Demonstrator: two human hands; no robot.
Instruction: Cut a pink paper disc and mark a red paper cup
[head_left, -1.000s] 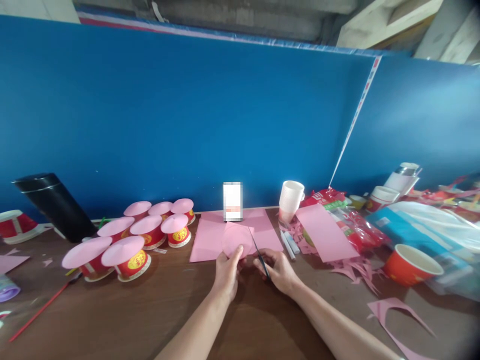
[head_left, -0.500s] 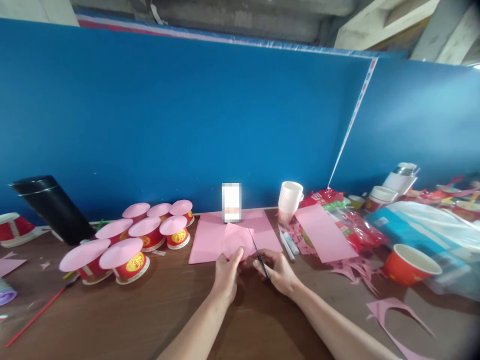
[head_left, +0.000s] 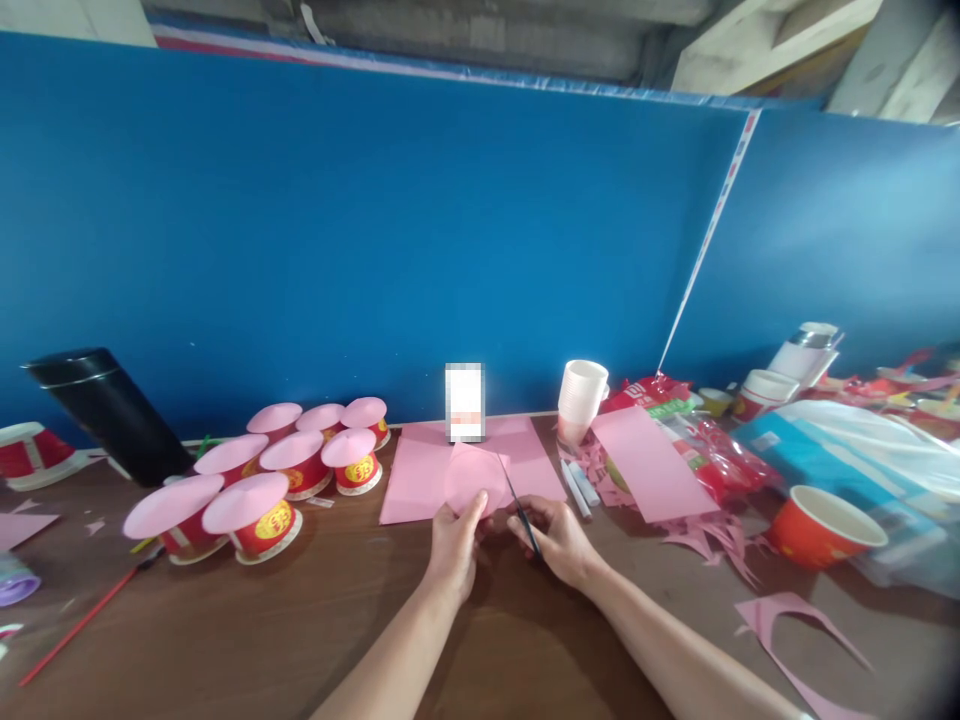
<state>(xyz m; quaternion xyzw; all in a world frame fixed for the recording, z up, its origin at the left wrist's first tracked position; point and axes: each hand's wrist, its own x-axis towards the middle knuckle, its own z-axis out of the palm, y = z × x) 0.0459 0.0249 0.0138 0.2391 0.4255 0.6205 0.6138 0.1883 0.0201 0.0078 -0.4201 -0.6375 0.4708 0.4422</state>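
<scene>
Between thumb and fingers, my left hand [head_left: 455, 540] pinches a piece of pink paper [head_left: 474, 478] with a partly rounded outline. My right hand [head_left: 556, 540] is closed round a pair of dark scissors [head_left: 525, 518], whose blades point up and away along the right edge of that paper. Behind the held piece, larger pink sheets [head_left: 409, 485] lie flat on the brown table [head_left: 360, 620]. Whether the blades are biting into the paper is too fine to tell.
Several red paper cups with pink cone tops [head_left: 251, 505] stand at left, near a black bottle [head_left: 109, 415] and red paintbrush [head_left: 90, 625]. To the right are stacked white cups [head_left: 581, 400], markers [head_left: 577, 488], pink scraps [head_left: 780, 625], and an orange cup [head_left: 825, 525].
The view has shifted very slightly. Both hands, the paper and the scissors keep almost the same places.
</scene>
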